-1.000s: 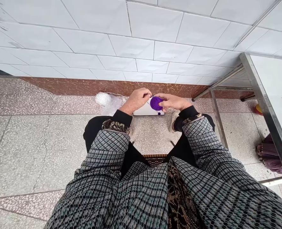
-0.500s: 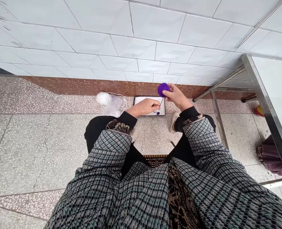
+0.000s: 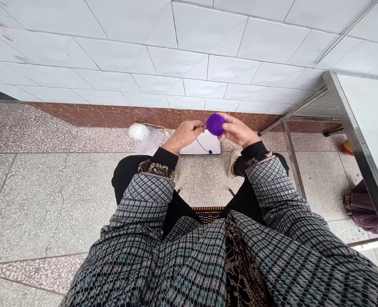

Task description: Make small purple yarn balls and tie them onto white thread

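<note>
A round ball of purple yarn (image 3: 214, 124) is gripped by my right hand (image 3: 238, 129), fingers behind it and thumb on its near side. My left hand (image 3: 186, 134), just to the left, pinches the purple strand (image 3: 204, 125) that runs to the ball. Below my left hand the strand trails down to a small dark purple clump of yarn (image 3: 210, 152). That clump lies on a white board with a dark edge (image 3: 191, 148), set on the floor beneath both hands.
White yarn (image 3: 139, 132) in clear plastic (image 3: 150, 143) lies on the floor left of the board. A tiled wall (image 3: 189, 64) rises ahead. At right stands a metal-framed table (image 3: 351, 123), with dark purple fabric (image 3: 363, 209) and a red and yellow object (image 3: 347, 147) beneath.
The ball first rose to the right while my left hand dipped below it with the strand. Now my left hand is back up on the ball's left, and the ball is slightly lower.
</note>
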Available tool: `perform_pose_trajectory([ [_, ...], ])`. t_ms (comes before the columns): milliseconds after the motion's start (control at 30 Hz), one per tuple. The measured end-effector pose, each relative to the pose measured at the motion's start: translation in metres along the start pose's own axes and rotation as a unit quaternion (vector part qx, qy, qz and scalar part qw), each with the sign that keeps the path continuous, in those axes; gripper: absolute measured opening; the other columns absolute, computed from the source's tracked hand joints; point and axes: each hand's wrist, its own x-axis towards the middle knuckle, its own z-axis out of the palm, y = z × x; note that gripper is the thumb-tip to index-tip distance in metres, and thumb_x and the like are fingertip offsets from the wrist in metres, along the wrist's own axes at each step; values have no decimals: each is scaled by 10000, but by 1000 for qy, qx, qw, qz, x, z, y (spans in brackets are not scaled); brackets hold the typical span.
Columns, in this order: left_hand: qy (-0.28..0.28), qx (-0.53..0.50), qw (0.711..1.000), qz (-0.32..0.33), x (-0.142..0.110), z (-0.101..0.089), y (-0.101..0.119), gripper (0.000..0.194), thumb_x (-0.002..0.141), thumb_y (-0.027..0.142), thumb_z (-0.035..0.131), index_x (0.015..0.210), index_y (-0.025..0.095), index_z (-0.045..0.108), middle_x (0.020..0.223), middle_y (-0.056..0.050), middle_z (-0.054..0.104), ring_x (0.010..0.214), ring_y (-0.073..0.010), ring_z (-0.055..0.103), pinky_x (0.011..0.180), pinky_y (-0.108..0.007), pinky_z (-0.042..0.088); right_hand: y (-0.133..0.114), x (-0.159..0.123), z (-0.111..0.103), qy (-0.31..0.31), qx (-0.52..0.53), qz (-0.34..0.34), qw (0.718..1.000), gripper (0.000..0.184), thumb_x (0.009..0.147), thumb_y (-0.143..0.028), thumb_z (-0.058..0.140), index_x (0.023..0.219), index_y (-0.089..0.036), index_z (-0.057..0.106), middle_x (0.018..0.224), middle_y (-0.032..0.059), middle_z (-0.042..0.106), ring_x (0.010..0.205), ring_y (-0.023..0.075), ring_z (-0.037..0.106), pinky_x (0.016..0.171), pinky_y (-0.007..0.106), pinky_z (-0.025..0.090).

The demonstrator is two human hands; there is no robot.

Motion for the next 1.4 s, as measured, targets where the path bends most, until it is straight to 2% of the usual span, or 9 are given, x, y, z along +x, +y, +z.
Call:
perform_pose_trajectory([
  [133, -90, -3, 995, 35, -5, 6, 7, 172, 921, 214, 564, 828, 196, 708, 716, 5, 665, 663, -149, 550, 711, -283, 431, 3, 10, 0, 166, -4, -42, 985, 622, 918, -531, 858, 1376, -244, 550, 1028, 30, 652, 765, 131, 628, 692, 266, 594],
  [267, -164, -20, 983, 80, -11, 5, 15, 182, 914, 261, 581, 837, 198, 733, 760, -7, 712, 653, -135, 550, 689, -270, 424, 14, 19, -2, 239, -93, 19, 966, 401, 946, -237, 796, 1240, -230, 524, 948, -12, 655, 652, 98, 581, 606, 224, 539],
  [333, -134, -20, 987, 81, -11, 2, 15, 193, 906, 268, 575, 837, 192, 738, 789, -19, 728, 671, -136, 565, 691, -273, 428, 16, 19, -1, 212, -169, 75, 960, 376, 904, -103, 774, 1174, -213, 538, 887, -25, 645, 601, 91, 551, 553, 212, 498],
  [500, -36, -15, 998, 58, -7, -4, 6, 185, 882, 238, 560, 814, 192, 726, 764, -25, 721, 729, -156, 614, 726, -280, 471, 9, 9, 4, 10, -202, 149, 968, 370, 878, -28, 744, 1170, -198, 595, 817, -28, 659, 575, 95, 559, 536, 203, 497],
  [767, -5, -13, 999, 39, -5, -11, 5, 168, 887, 200, 566, 811, 187, 716, 761, -18, 707, 798, -181, 657, 812, -301, 516, 4, 0, -3, -119, -62, 54, 989, 535, 801, -256, 895, 1264, -190, 635, 1063, 34, 681, 722, 100, 616, 608, 214, 543],
  [967, -53, -52, 996, 51, -6, -5, 10, 172, 935, 222, 559, 847, 189, 703, 702, 7, 643, 690, -151, 598, 726, -277, 482, -5, 3, 3, 67, -35, -67, 995, 756, 852, -634, 880, 1425, -278, 537, 1135, 51, 623, 822, 136, 634, 665, 252, 561],
  [1167, -131, -41, 988, 76, -12, 1, 16, 199, 931, 258, 585, 866, 184, 758, 787, -19, 723, 697, -144, 621, 739, -286, 489, 9, 18, 2, 199, -119, -27, 972, 506, 902, -347, 859, 1252, -264, 505, 1059, 16, 645, 779, 130, 629, 675, 256, 572],
  [1267, -76, -21, 994, 72, -11, -1, 14, 186, 910, 232, 595, 845, 178, 761, 835, -44, 751, 756, -161, 644, 770, -301, 496, 14, 15, 3, 122, -235, 64, 962, 433, 819, -123, 837, 1118, -230, 543, 921, -7, 643, 727, 129, 588, 616, 235, 519],
  [1400, -26, -2, 998, 59, -9, -8, 9, 171, 894, 178, 586, 807, 181, 732, 873, -55, 765, 833, -174, 671, 832, -308, 515, 9, 6, 2, -68, -257, 134, 955, 423, 809, -89, 811, 1138, -222, 581, 863, -18, 657, 688, 130, 576, 601, 236, 513],
])
